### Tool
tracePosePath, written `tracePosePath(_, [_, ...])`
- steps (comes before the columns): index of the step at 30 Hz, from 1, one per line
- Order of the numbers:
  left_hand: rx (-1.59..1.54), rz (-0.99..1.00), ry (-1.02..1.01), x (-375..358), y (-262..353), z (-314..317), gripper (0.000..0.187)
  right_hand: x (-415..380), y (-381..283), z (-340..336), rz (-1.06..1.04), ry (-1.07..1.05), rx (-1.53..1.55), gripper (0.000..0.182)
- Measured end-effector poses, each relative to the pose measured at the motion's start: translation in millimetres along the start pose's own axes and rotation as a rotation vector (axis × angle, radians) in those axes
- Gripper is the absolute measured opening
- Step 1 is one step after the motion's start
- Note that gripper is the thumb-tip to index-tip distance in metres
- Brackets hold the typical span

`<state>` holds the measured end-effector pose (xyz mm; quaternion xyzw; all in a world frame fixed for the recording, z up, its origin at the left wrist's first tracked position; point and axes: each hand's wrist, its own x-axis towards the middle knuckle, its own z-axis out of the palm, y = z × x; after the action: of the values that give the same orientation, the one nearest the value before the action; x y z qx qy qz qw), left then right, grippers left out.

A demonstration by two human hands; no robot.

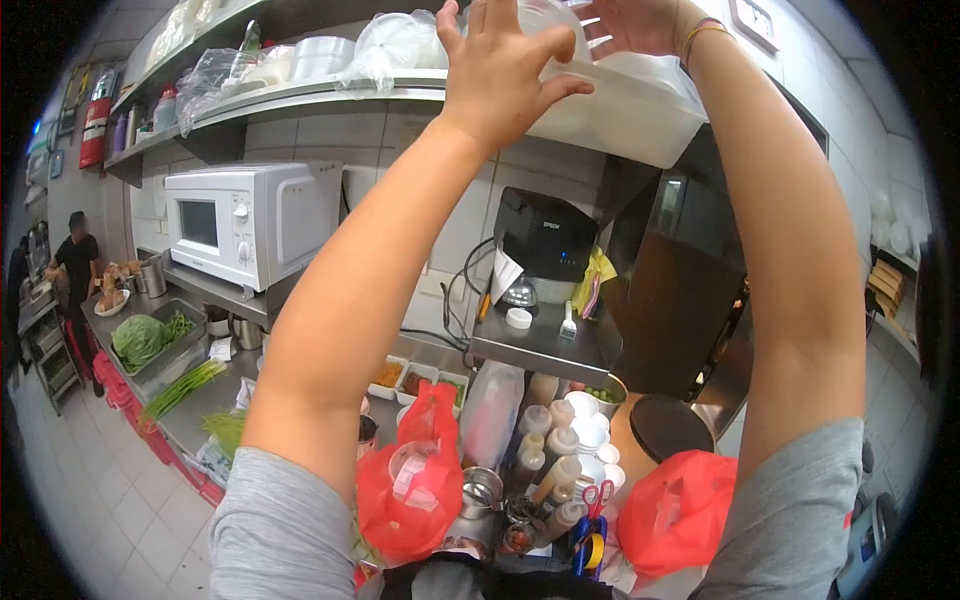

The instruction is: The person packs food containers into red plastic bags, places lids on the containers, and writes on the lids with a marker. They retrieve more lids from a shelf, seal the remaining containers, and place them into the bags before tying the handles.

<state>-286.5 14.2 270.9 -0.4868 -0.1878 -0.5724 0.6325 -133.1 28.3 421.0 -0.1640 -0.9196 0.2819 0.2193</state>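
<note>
Both arms reach up to a high metal shelf. My left hand [510, 75] has its fingers spread, in front of clear round plastic containers at the shelf. My right hand [640, 25], a thin band at its wrist, is above a translucent plastic bin [650, 125]; its fingers are apart, partly hidden by the clear plastic. Whether either palm touches the clear plastic cannot be made out. Stacked lids in a plastic bag [392, 42] are left of my left hand. Below stand two red plastic bags, one at the left [410, 500] and one at the right [680, 515].
A white microwave [250, 225] sits at the left. A black printer [548, 235] stands on a small metal shelf [545, 350]. Squeeze bottles [560, 475], scissors [595, 500] and greens [145, 340] are lower down. Another person [77, 260] stands far left.
</note>
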Motion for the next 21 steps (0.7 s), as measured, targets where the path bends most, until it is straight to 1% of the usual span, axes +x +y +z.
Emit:
tracePosePath(1, [0.002, 0.006, -0.016, 0, -1, 0, 0.033, 3, 1, 3, -0.010, 0.013, -0.081, 0.044])
tracePosePath(3, [-0.049, -0.036, -0.095, 2, -3, 0, 0.033, 5, 6, 7, -0.099, 0.060, -0.200, 0.040])
tracePosePath(4, [-0.037, -0.038, -0.103, 0, -5, 0, 0.034, 5, 8, 9, -0.143, 0.086, -0.261, 0.038])
tracePosePath(5, [-0.025, -0.038, -0.107, 0, -7, 1, 0.034, 6, 8, 9, -0.151, 0.198, -0.279, 0.036])
tracePosePath(7, [-0.011, -0.055, -0.126, 0, -10, 2, 0.034, 15, 17, 1, -0.293, 0.281, -0.228, 0.034])
tracePosePath(8, [-0.009, -0.043, -0.097, 0, -10, 1, 0.034, 15, 17, 0, -0.366, 0.321, -0.204, 0.034])
tracePosePath(9, [-0.009, -0.031, -0.069, 0, -10, 1, 0.034, 13, 18, -3, -0.399, 0.312, -0.153, 0.037])
tracePosePath(12, [0.007, -0.019, -0.037, 1, -7, 1, 0.034, 3, 15, -1, -0.196, 0.254, -0.165, 0.041])
tracePosePath(15, [0.006, -0.019, -0.104, -3, -9, 4, 0.034, -4, 9, 12, -0.110, 0.196, -0.357, 0.046])
tracePosePath(19, [-0.013, -0.067, -0.198, -5, -9, -2, 0.034, 1, 13, 7, -0.183, 0.190, -0.448, 0.047])
tracePosePath(21, [-0.007, -0.052, -0.176, -7, -11, -2, 0.034, -12, 13, 20, -0.222, 0.196, -0.477, 0.047])
